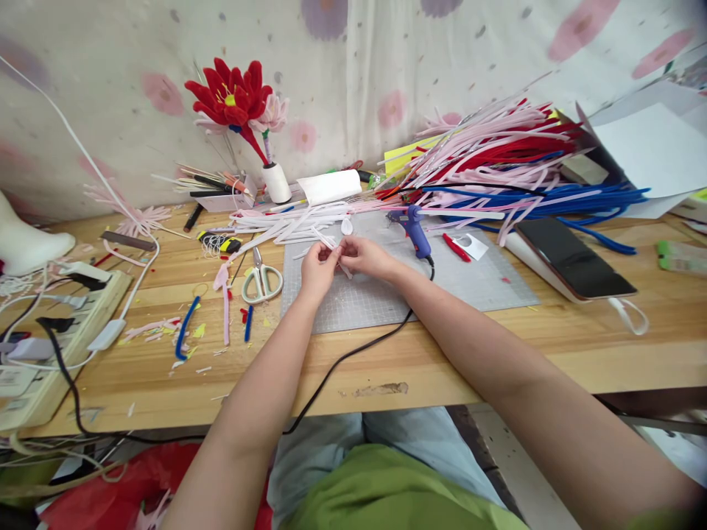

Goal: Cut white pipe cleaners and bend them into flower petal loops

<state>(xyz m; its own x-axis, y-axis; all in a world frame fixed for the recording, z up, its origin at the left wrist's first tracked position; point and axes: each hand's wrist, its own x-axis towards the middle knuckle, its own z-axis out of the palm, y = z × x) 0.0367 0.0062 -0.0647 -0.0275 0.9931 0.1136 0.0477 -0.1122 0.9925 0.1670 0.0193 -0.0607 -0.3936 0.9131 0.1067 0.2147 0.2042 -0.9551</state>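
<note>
Over the grey cutting mat (364, 309), my left hand (319, 269) and my right hand (361, 258) meet, fingertips together. Both are closed on white pipe cleaners (325, 237), whose ends stick out above and below the fingers. Just behind the hands lies a small white looped piece (347, 225). A purple glue gun (412, 230) rests on the mat to the right of my right hand. Scissors with pale handles (261, 283) lie to the left of my left hand.
A white vase (276, 184) holds red and pink fuzzy flowers. Pipe cleaner bundles (486, 154) cover the back right, near a phone (574, 258). A power strip (82, 331) stands at left. The glue gun's black cord (353, 352) crosses the table front.
</note>
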